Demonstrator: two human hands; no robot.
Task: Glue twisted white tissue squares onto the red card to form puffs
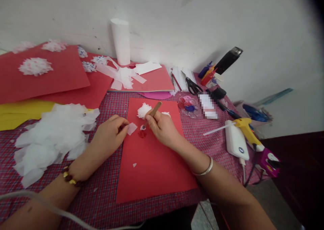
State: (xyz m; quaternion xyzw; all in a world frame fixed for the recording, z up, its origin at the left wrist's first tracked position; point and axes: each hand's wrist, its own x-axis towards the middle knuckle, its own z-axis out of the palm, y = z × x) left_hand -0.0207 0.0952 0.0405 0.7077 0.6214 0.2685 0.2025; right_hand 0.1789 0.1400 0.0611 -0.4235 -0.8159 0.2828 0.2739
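A red paper sheet (154, 166) lies before me on the checked cloth. My right hand (163, 127) is closed around a flat wooden stick (156, 108), its lower end pointing down at the sheet. By that end are a small whitish crumpled bit (143, 127) and a dark red wet-looking spot (142, 134). A small white tissue square (132, 128) is pinched in the fingertips of my left hand (114, 130) at the sheet's left edge. A fluffy white tissue pompom (144, 111) sits on the sheet beyond my right hand. Another white tuft (166, 114) is partly hidden behind that hand.
White tissue squares (54, 132) are heaped at left. Red sheets with pompoms (35, 66) lie behind them. A paper roll (121, 42) stands by the wall. Scissors (192, 85), a paint palette (187, 105), a yellow glue gun (246, 128) and a white power bank (235, 140) lie at right.
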